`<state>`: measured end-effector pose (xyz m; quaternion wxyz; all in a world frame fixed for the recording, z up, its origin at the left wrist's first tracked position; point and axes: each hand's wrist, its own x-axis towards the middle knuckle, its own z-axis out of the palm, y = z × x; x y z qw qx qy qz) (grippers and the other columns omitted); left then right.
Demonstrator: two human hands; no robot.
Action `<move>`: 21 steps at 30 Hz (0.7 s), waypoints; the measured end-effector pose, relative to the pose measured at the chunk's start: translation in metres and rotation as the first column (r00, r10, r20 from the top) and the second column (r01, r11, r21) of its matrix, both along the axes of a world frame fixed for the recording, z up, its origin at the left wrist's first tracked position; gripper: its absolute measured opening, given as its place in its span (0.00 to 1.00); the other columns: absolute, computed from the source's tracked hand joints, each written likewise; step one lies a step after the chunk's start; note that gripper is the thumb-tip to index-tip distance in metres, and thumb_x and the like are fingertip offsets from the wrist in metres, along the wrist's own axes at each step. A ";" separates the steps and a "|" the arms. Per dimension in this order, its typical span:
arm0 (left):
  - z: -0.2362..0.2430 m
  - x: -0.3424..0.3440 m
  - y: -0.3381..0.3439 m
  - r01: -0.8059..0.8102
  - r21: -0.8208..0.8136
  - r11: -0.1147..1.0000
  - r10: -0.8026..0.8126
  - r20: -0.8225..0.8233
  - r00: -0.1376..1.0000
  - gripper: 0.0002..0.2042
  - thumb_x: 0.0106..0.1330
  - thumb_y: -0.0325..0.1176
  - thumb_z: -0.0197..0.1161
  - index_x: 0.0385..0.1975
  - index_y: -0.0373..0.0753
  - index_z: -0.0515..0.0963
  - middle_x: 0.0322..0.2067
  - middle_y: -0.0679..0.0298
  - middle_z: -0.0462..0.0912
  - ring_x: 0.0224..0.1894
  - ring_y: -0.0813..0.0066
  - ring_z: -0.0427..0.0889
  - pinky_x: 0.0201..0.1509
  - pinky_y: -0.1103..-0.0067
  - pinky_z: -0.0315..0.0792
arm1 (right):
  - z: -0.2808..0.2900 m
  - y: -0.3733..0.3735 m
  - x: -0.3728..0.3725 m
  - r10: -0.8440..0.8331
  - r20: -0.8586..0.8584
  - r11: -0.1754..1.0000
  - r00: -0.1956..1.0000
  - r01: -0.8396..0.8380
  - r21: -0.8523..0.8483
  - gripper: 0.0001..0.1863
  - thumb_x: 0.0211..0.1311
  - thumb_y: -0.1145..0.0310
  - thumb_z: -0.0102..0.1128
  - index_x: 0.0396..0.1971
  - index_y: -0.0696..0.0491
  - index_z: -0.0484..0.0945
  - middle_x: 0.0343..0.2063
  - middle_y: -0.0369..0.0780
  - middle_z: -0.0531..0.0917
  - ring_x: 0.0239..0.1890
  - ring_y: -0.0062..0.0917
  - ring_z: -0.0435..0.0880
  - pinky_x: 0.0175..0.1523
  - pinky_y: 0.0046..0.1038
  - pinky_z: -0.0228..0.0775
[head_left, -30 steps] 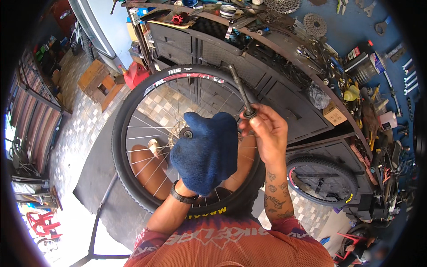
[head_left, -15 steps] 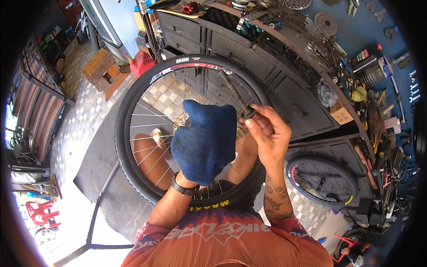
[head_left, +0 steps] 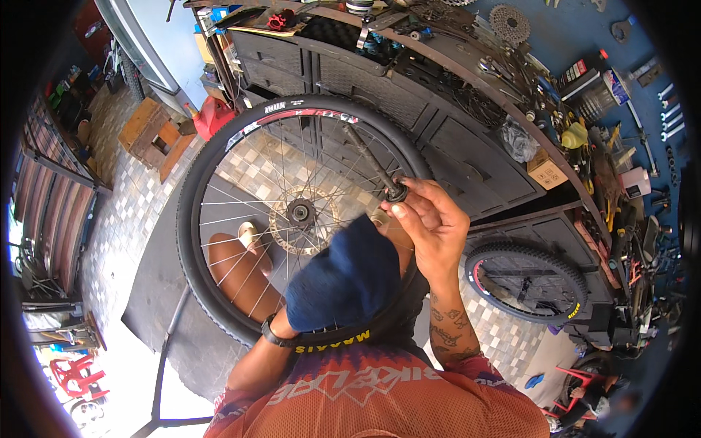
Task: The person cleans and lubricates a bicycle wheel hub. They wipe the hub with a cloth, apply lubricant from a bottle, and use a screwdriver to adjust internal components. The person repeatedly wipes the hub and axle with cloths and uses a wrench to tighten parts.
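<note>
In my right hand a long, dark, grimy axle is pinched at its thick ringed end, between thumb and fingers. Its thin end slants up and left above the spokes. A blue knit cloth covers my left hand, hiding the fingers; motion smears it, and I cannot tell if it is a rag or a glove. That hand is low over the wheel's near side, apart from the axle. The bicycle wheel lies before me across my legs, its hub and brake disc now showing.
Behind the wheel runs a dark cabinet with tools and parts on top. A second wheel leans at the right. Left of the wheel are a wooden stool and a red can. Wrenches hang on the blue wall.
My cloth-covered left hand has moved down and right, uncovering the hub and brake disc. The right hand still holds the axle, slightly lower and to the left. The view has shifted a little.
</note>
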<state>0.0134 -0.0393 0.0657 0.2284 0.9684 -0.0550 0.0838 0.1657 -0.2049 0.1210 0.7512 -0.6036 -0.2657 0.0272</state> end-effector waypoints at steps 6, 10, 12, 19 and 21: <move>0.015 0.016 0.020 -0.114 -0.690 0.715 0.001 -0.162 0.987 0.13 0.76 0.33 0.64 0.52 0.31 0.84 0.40 0.59 0.90 0.41 0.74 0.88 0.49 0.77 0.81 | -0.001 -0.008 -0.003 0.047 -0.171 0.998 0.984 -0.039 0.050 0.18 0.69 0.82 0.64 0.58 0.66 0.77 0.46 0.46 0.87 0.46 0.31 0.90 0.40 0.24 0.82; 0.028 0.025 0.017 -0.240 -0.822 0.516 0.013 -0.273 0.962 0.11 0.75 0.33 0.65 0.49 0.33 0.84 0.36 0.59 0.89 0.39 0.75 0.88 0.41 0.78 0.79 | -0.006 -0.013 -0.005 0.092 -0.228 0.993 0.969 -0.072 0.097 0.18 0.70 0.80 0.65 0.58 0.66 0.77 0.44 0.46 0.88 0.46 0.31 0.91 0.34 0.20 0.80; 0.030 0.026 0.008 -0.295 -0.873 0.388 0.030 -0.308 0.951 0.11 0.76 0.32 0.63 0.50 0.33 0.84 0.35 0.61 0.88 0.37 0.79 0.86 0.39 0.81 0.77 | -0.011 -0.015 -0.006 0.126 -0.269 0.991 0.955 -0.109 0.077 0.19 0.70 0.79 0.64 0.59 0.64 0.77 0.44 0.49 0.88 0.43 0.32 0.90 0.44 0.30 0.83; 0.016 0.023 -0.001 -0.310 -0.918 0.248 0.111 -0.291 0.950 0.09 0.77 0.29 0.61 0.49 0.31 0.83 0.31 0.64 0.85 0.30 0.82 0.80 0.34 0.84 0.73 | -0.028 -0.026 -0.012 0.277 -0.373 0.956 0.885 -0.214 0.202 0.19 0.72 0.80 0.63 0.60 0.66 0.76 0.43 0.46 0.87 0.44 0.29 0.89 0.51 0.29 0.82; 0.009 0.017 0.003 -0.319 -0.911 0.262 0.131 -0.293 0.947 0.09 0.77 0.29 0.61 0.47 0.30 0.84 0.29 0.64 0.85 0.28 0.82 0.80 0.32 0.83 0.73 | -0.027 -0.030 -0.009 0.257 -0.370 0.961 0.893 -0.198 0.192 0.19 0.72 0.80 0.63 0.60 0.66 0.76 0.43 0.45 0.87 0.46 0.29 0.89 0.52 0.28 0.82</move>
